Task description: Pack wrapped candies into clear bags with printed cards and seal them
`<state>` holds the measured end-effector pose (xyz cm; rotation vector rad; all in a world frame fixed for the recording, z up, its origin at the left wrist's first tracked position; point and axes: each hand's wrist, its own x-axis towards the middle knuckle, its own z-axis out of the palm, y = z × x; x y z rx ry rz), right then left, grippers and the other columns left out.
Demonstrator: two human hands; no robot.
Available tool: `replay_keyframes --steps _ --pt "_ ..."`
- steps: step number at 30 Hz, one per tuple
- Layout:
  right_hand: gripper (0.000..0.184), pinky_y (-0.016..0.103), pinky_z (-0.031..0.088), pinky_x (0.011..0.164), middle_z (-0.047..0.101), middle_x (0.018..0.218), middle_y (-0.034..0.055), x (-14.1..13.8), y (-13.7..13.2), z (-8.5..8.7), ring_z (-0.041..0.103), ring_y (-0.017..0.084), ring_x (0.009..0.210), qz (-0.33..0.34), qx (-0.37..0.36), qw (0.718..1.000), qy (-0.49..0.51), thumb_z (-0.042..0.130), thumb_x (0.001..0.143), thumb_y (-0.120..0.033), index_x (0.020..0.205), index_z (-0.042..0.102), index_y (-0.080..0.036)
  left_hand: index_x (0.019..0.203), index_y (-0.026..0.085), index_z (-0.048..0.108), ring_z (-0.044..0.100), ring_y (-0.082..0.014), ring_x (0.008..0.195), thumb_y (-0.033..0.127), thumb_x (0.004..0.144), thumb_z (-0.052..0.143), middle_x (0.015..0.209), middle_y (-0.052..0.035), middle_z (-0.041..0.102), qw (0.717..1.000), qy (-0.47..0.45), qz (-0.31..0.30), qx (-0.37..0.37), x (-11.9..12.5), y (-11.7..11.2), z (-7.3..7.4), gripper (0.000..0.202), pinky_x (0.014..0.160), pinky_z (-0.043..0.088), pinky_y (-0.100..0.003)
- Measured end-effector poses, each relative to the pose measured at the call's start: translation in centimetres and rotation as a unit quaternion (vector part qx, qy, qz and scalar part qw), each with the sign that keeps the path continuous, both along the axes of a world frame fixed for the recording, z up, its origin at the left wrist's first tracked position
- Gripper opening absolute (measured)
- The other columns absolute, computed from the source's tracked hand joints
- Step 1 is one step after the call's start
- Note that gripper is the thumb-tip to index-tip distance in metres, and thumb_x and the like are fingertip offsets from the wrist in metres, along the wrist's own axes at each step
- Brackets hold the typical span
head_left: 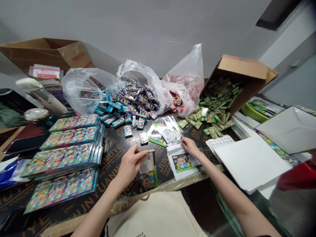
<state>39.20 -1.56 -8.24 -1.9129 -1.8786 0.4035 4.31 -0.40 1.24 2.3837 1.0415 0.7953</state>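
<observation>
My left hand (130, 163) is closed at the top edge of a flat black-and-green printed packet (149, 176), thumb and index finger pinched together there. The packet stands near the table's front edge. My right hand (189, 146) pinches the upper edge of a white-bordered printed sheet (176, 172), which lies flat at the front of the table. Just beyond both hands, several clear printed sleeves (169, 131) lie overlapped. A small white-faced box (143, 138) and a small blue box (128, 131) lie left of them.
Stacks of printed cards (66, 158) fill the left. Behind are plastic bags (142, 70) spilling small blue, purple and red boxes. A tipped carton (247, 67) spills green boxes (212, 115). White sheets (249, 158) overhang the right edge. A phone (27, 144) and white-capped bottle (40, 93) are left.
</observation>
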Motion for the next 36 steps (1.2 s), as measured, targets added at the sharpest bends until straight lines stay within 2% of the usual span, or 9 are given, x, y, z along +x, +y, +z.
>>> replay_keyframes --steps 6,9,11,14,17,19,22,28,36 --pt "0.006 0.025 0.034 0.059 0.053 0.062 -0.0005 0.2 0.2 2.7 0.049 0.014 0.059 0.001 -0.027 0.999 0.033 0.047 0.074 -0.017 0.07 0.05 -0.019 0.104 0.024 0.063 0.049 -0.0135 0.067 0.02 0.084 0.047 0.076 -0.0018 0.046 1.0 -0.021 0.008 -0.002 0.1 -0.3 -0.1 0.026 0.061 0.04 -0.025" --pt "0.007 0.026 0.036 0.063 0.055 0.069 0.0023 -1.9 1.0 5.8 0.049 0.015 0.065 0.011 -0.01 0.998 0.06 0.048 0.076 -0.022 0.07 0.05 -0.018 0.089 0.018 0.062 0.052 -0.0141 0.069 0.021 0.081 0.053 0.075 -0.002 0.052 0.997 -0.066 0.044 -0.016 0.1 -0.6 -0.1 0.012 0.063 0.041 -0.026" --pt "0.012 0.025 0.038 0.066 0.057 0.078 0.0039 -4.6 1.6 8.5 0.051 0.015 0.072 0.049 -0.014 0.991 0.124 0.049 0.078 -0.028 0.072 0.05 -0.018 0.076 0.017 0.058 0.053 -0.0145 0.069 0.022 0.077 0.058 0.072 -0.0018 0.055 0.992 -0.099 0.071 -0.017 0.2 -0.8 -0.2 0.005 0.064 0.042 -0.026" --pt "0.018 0.026 0.04 0.072 0.058 0.094 0.0055 -9.5 2.2 12.4 0.053 0.016 0.084 0.161 -0.084 0.935 0.305 0.053 0.078 -0.035 0.075 0.05 -0.018 0.065 0.017 0.052 0.055 -0.0149 0.068 0.022 0.073 0.062 0.068 -0.002 0.056 0.987 -0.131 0.087 -0.016 0.1 -0.9 -0.2 0.014 0.063 0.042 -0.027" --pt "0.021 0.028 0.039 0.079 0.058 0.095 0.005 -13.6 2.8 14.6 0.053 0.018 0.093 0.259 -0.161 0.876 0.373 0.057 0.076 -0.037 0.073 0.052 -0.017 0.063 0.017 0.049 0.056 -0.0156 0.068 0.02 0.07 0.064 0.068 -0.0022 0.057 0.987 -0.136 0.079 -0.029 -0.1 -0.9 0.0 0.016 0.063 0.043 -0.027" --pt "0.022 0.027 0.039 0.077 0.059 0.089 0.0033 -15.3 3.2 14.8 0.053 0.017 0.09 0.303 -0.209 0.853 0.371 0.06 0.074 -0.038 0.072 0.054 -0.016 0.064 0.017 0.05 0.056 -0.016 0.07 0.016 0.069 0.062 0.069 -0.0024 0.057 0.988 -0.131 0.067 -0.038 -0.3 -1.0 0.3 0.012 0.064 0.044 -0.028" --pt "0.025 0.023 0.038 0.068 0.058 0.079 0.0 -16.5 3.8 14.2 0.052 0.012 0.076 0.34 -0.253 0.837 0.345 0.062 0.072 -0.039 0.071 0.054 -0.015 0.07 0.017 0.053 0.057 -0.0163 0.072 0.011 0.071 0.053 0.073 -0.0034 0.057 0.989 -0.129 0.05 -0.048 -0.6 -1.1 0.8 0.006 0.066 0.044 -0.029" --pt "0.026 0.02 0.03 0.055 0.048 0.062 -0.0044 -17.1 4.4 13.1 0.041 0.007 0.058 0.346 -0.263 0.843 0.317 0.061 0.072 -0.037 0.066 0.052 -0.014 0.065 0.017 0.053 0.056 -0.015 0.071 0.02 0.081 0.049 0.071 -0.0032 0.057 0.987 -0.131 0.058 -0.069 -0.6 -1.4 1.5 0.017 0.067 0.042 -0.027" --pt "0.027 0.019 0.028 0.052 0.048 0.06 -0.0047 -17.3 4.4 12.6 0.038 0.006 0.055 0.337 -0.274 0.835 0.338 0.061 0.071 -0.037 0.066 0.052 -0.013 0.062 0.016 0.054 0.054 -0.0139 0.065 0.03 0.076 0.059 0.068 -0.0036 0.059 0.987 -0.132 0.079 -0.042 -0.1 -1.4 0.9 0.02 0.063 0.042 -0.027"
